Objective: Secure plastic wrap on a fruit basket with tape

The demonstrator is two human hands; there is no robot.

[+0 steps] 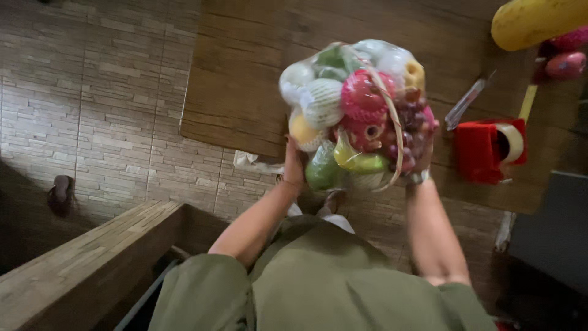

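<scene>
A fruit basket (355, 110) wrapped in clear plastic film is lifted in front of me over the near edge of a wooden table (245, 79). It is packed with red, white, green and yellow fruit in foam nets, plus dark grapes, under a thin wicker handle. My left hand (293, 164) grips the basket's left underside. My right hand (422, 162) grips its right side, mostly hidden behind the fruit.
A red tape dispenser (489, 149) stands on the table right of the basket, with a knife-like tool (465, 103) beside it. A large yellow fruit (536, 21) and pink fruit (565, 62) lie at top right. A wooden bench (79, 270) runs at lower left above the tiled floor (92, 110).
</scene>
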